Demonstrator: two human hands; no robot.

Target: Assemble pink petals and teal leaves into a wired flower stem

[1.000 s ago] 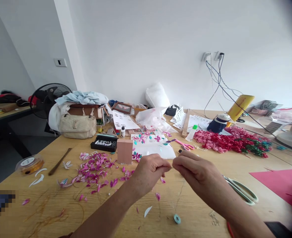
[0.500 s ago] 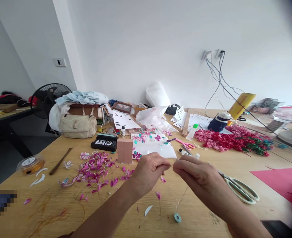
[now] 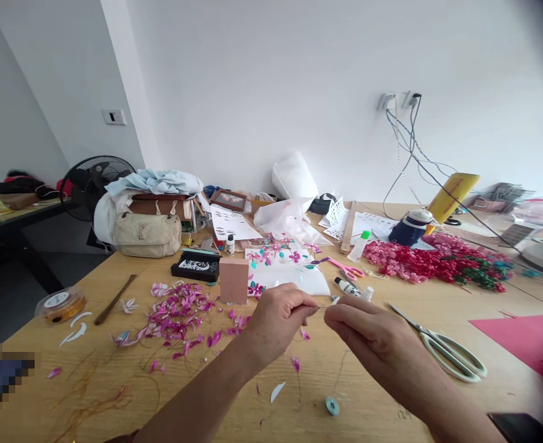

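Observation:
My left hand [image 3: 283, 317] is closed in a pinch over the middle of the table, and a thin wire or thread [image 3: 321, 307] shows at its fingertips. Just to the right, my right hand [image 3: 368, 329] is also closed, its fingertips near the other end of that thin strand; its fingers hide most of what they hold. A fine thread runs down below my right hand to a small teal spool [image 3: 331, 406]. Pink petals [image 3: 183, 311] on wires lie heaped left of my hands, and a single pink petal [image 3: 296, 364] lies below them.
Large scissors [image 3: 451, 354] lie right of my right hand, near a pink sheet [image 3: 525, 338]. A wooden block [image 3: 234, 281] stands behind the petals, beside a black box [image 3: 195, 266]. Glue bottles [image 3: 349, 287], pink scissors [image 3: 345, 268] and red-pink flower bunches [image 3: 433, 258] lie farther back.
My right hand has moved slightly away from my left hand, and a little more of the strand shows between them. The whole view has shifted slightly.

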